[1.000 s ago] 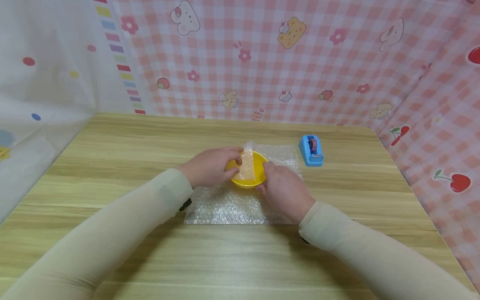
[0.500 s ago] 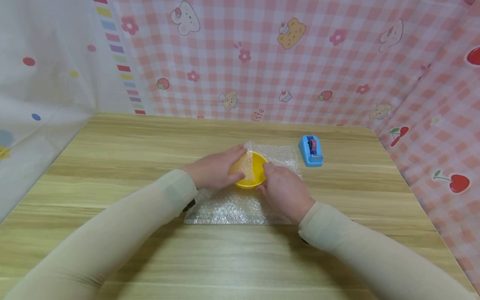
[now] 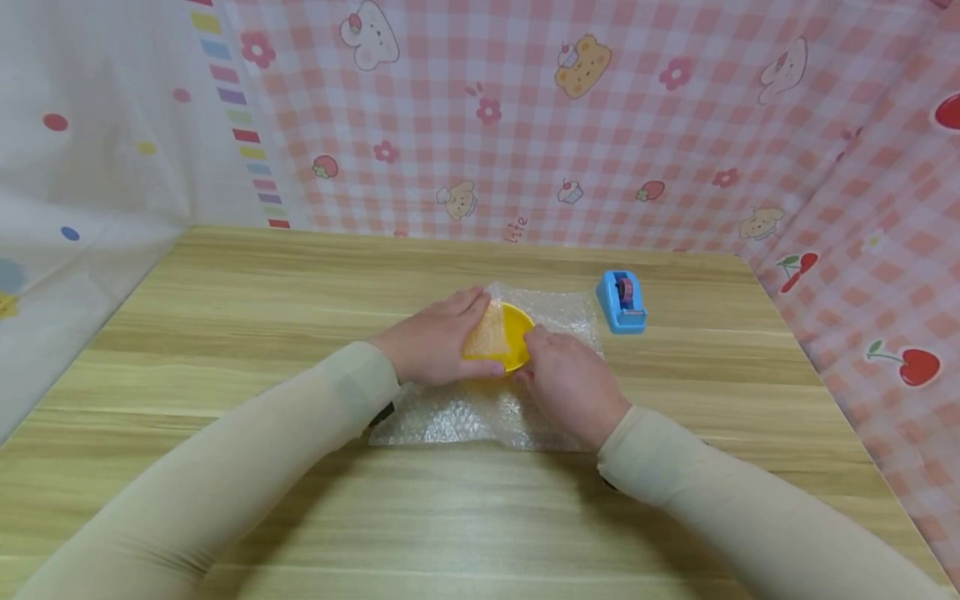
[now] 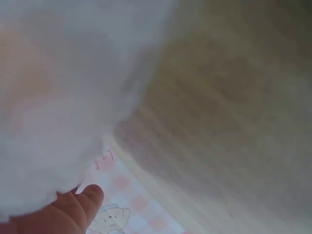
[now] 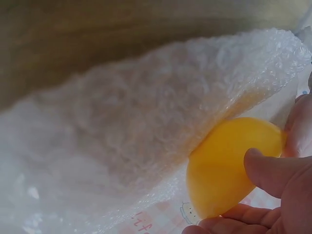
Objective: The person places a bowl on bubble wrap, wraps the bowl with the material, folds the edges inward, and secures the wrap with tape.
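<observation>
In the head view, a yellow bowl (image 3: pixel 517 337) is held over a sheet of bubble wrap (image 3: pixel 442 417). A flap of the wrap folds over the bowl's left side. My left hand (image 3: pixel 438 337) holds that wrapped side, thumb along the near rim and fingers toward the far side. Opposite it, my right hand (image 3: pixel 570 379) pinches the bowl's right rim. In the right wrist view, my right thumb (image 5: pixel 268 170) lies on the yellow bowl (image 5: pixel 224 170), with fingers on its other side. Bubble wrap (image 4: pixel 63 92) fills much of the left wrist view, over the left fingers.
A blue tape dispenser (image 3: pixel 622 302) with a roll of tape stands right of the wrap on the wooden table (image 3: pixel 465 517). A pink checked cloth (image 3: pixel 525 150) hangs behind, with a white cloth (image 3: pixel 97 167) at the left.
My left hand has moved right, its fingers coming together over the wrap and its thumb reaching along the near rim. The wrap covers more of the bowl. My right hand stays put.
</observation>
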### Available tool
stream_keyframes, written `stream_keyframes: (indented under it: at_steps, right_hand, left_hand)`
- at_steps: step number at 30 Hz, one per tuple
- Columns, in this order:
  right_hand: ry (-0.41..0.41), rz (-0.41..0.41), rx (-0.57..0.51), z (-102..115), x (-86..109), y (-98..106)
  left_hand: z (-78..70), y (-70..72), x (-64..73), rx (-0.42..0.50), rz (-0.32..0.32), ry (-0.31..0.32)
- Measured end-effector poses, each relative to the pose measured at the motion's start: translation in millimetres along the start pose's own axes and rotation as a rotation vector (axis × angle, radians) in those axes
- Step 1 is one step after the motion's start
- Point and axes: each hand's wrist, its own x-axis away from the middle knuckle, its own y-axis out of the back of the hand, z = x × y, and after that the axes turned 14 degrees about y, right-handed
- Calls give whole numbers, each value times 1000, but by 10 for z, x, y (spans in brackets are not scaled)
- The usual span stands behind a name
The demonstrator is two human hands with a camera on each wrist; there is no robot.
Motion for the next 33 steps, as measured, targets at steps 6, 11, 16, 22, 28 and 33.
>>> stream_keyframes:
  at_steps: [6,11,16,22,28,33]
  right_hand:
    - [22,20,32,-7,-2,-3]
    - [29,24,27,-20,1,-5]
    - [35,22,26,-31,10,-15]
    - [49,10,22,-52,16,-32]
    - [35,9,-47,-112,17,-21]
    - [-48,10,-199,-194,-2,24]
  left_hand:
    - [-24,-16,5,-50,-17,14]
    - [-45,-29,8,-63,-18,35]
    - [-58,-38,-8,-55,-7,61]
    - [-68,-44,-12,-62,0,80]
    - [-85,-28,-2,-64,8,96]
    - [-108,-12,1,-71,11,111]
